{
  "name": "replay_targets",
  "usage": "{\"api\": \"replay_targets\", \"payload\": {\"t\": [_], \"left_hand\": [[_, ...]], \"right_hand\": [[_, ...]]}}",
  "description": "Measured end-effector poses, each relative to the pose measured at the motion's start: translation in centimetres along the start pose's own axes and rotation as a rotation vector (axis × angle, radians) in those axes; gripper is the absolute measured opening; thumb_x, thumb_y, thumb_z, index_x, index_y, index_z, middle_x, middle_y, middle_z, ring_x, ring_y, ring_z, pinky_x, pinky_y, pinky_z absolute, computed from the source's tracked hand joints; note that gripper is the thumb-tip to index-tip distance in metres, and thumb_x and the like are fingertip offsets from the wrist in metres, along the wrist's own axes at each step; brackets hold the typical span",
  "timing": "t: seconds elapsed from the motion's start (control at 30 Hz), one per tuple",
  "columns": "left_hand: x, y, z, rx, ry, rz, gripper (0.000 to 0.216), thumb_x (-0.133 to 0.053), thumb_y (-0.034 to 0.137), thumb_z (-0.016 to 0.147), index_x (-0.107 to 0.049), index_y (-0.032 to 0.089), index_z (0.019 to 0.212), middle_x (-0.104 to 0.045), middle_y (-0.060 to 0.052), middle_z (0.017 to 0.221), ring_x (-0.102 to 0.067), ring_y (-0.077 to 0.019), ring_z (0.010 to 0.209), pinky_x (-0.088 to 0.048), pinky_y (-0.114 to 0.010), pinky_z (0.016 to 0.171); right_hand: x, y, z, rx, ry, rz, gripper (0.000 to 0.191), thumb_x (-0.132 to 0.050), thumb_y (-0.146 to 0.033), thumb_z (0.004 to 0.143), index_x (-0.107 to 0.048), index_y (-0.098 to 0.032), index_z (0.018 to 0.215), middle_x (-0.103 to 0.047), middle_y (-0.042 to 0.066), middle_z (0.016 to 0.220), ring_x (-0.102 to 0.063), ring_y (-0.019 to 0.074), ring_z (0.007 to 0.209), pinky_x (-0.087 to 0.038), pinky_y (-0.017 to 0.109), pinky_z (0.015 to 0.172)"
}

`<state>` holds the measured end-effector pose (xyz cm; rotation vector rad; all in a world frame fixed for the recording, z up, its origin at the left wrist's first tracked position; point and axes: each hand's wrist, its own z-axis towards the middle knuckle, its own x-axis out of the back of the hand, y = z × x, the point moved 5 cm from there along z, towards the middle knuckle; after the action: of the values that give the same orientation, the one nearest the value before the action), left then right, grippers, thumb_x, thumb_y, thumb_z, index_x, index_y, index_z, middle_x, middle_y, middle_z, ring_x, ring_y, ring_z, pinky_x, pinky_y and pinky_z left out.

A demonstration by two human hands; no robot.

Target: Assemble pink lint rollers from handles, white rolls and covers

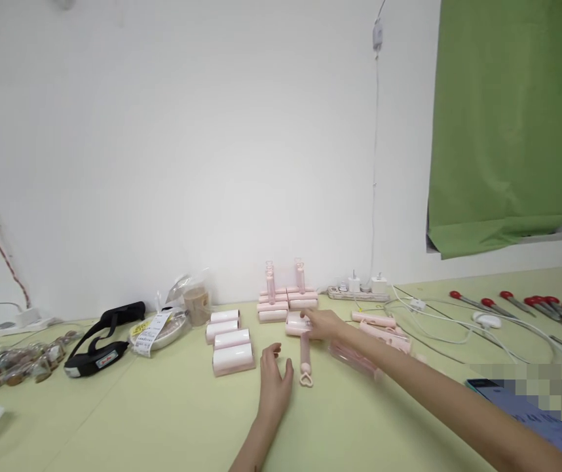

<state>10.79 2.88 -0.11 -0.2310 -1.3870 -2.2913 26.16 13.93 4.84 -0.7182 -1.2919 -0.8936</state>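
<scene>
A pink lint roller (305, 354) lies on the table with its heart-ended handle toward me and its white roll (295, 325) at the far end. My right hand (324, 324) reaches in from the right, its fingers closed around the right end of that roll. To the left of the handle, my left hand (275, 379) hovers low with thumb and fingers apart, holding nothing. Beyond the hands, several more pink lint rollers (272, 308) are lined up with their handles pointing up. White sticky rolls (232, 358) form a row to the left.
Loose pink handles and covers (384, 334) lie right of my right hand. A power strip (358, 295), white cables and red-handled tools (494, 305) are farther right, a phone (531, 419) nearer. At left sit a black strap (101, 344), tape roll (163, 331) and bagged small items (25, 360).
</scene>
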Motion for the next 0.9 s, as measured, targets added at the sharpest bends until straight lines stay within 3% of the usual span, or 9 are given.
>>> {"api": "replay_targets", "payload": {"t": [0.17, 0.33, 0.47, 0.57, 0.67, 0.77, 0.83, 0.9], "left_hand": [[-0.8, -0.8, -0.2, 0.132, -0.090, -0.147, 0.036, -0.053, 0.014, 0.060, -0.044, 0.016, 0.095, -0.049, -0.009, 0.097, -0.043, -0.0221, 0.097, -0.028, -0.039, 0.090], [-1.4, -0.3, -0.1, 0.181, -0.188, -0.362, 0.031, -0.046, 0.020, 0.067, -0.038, 0.018, 0.096, -0.056, -0.005, 0.084, -0.056, -0.0161, 0.077, -0.043, -0.033, 0.074], [-0.4, 0.2, 0.8, 0.170, -0.135, -0.458, 0.029, -0.044, 0.025, 0.067, -0.037, 0.018, 0.094, -0.057, -0.003, 0.077, -0.058, -0.0172, 0.079, -0.042, -0.035, 0.078], [1.1, 0.2, 1.2, 0.131, -0.002, -0.428, 0.037, -0.051, 0.023, 0.061, -0.037, 0.018, 0.095, -0.051, -0.007, 0.094, -0.048, -0.0200, 0.100, -0.031, -0.036, 0.092], [1.4, -0.1, 0.9, 0.103, 0.003, -0.300, 0.061, -0.060, 0.017, 0.052, -0.033, 0.017, 0.107, -0.037, -0.010, 0.117, -0.027, -0.0221, 0.118, -0.017, -0.034, 0.100], [0.4, -0.9, 0.4, 0.117, -0.158, -0.187, 0.070, -0.062, 0.023, 0.057, -0.024, 0.016, 0.116, -0.045, -0.008, 0.106, -0.040, -0.0204, 0.107, -0.027, -0.034, 0.095], [0.0, -1.5, 0.3, 0.136, -0.237, -0.165, 0.058, -0.058, 0.029, 0.063, -0.031, 0.015, 0.112, -0.050, -0.004, 0.088, -0.049, -0.0188, 0.092, -0.033, -0.034, 0.088], [0.1, -1.7, 0.4, 0.145, -0.235, -0.142, 0.053, -0.059, 0.032, 0.063, -0.037, 0.015, 0.108, -0.050, -0.004, 0.087, -0.048, -0.0201, 0.092, -0.032, -0.036, 0.089]], "right_hand": [[0.2, -1.9, -0.2, 0.114, 0.019, -0.054, 0.058, -0.062, -0.033, 0.055, -0.046, -0.017, 0.109, -0.053, 0.013, 0.098, -0.057, 0.0248, 0.072, -0.039, 0.030, 0.058], [-0.6, -4.4, -1.2, 0.212, 0.017, -0.087, 0.056, -0.056, -0.025, 0.062, -0.043, -0.018, 0.116, -0.053, 0.021, 0.104, -0.057, 0.0298, 0.075, -0.038, 0.033, 0.059], [0.1, -5.2, -1.9, 0.239, -0.003, -0.021, 0.053, -0.055, -0.023, 0.066, -0.043, -0.019, 0.118, -0.055, 0.020, 0.105, -0.057, 0.0282, 0.078, -0.038, 0.033, 0.062], [2.2, -4.8, -2.4, 0.264, -0.042, 0.103, 0.039, -0.052, -0.023, 0.067, -0.055, -0.019, 0.106, -0.062, 0.012, 0.093, -0.057, 0.0254, 0.079, -0.039, 0.032, 0.065], [4.3, -4.4, -3.2, 0.305, -0.118, 0.280, 0.032, -0.048, -0.024, 0.070, -0.061, -0.022, 0.099, -0.065, 0.003, 0.093, -0.057, 0.0184, 0.081, -0.042, 0.025, 0.066], [5.3, -4.3, -4.1, 0.325, -0.197, 0.444, 0.027, -0.047, -0.026, 0.071, -0.066, -0.020, 0.089, -0.066, 0.000, 0.090, -0.058, 0.0147, 0.077, -0.044, 0.021, 0.064], [5.8, -3.9, -4.4, 0.299, -0.189, 0.530, 0.028, -0.046, -0.027, 0.072, -0.067, -0.017, 0.087, -0.065, 0.002, 0.091, -0.058, 0.0150, 0.079, -0.044, 0.022, 0.068], [6.2, -3.4, -4.6, 0.242, -0.134, 0.596, 0.029, -0.043, -0.024, 0.073, -0.067, -0.015, 0.088, -0.065, 0.004, 0.092, -0.057, 0.0147, 0.080, -0.044, 0.022, 0.070]]}}
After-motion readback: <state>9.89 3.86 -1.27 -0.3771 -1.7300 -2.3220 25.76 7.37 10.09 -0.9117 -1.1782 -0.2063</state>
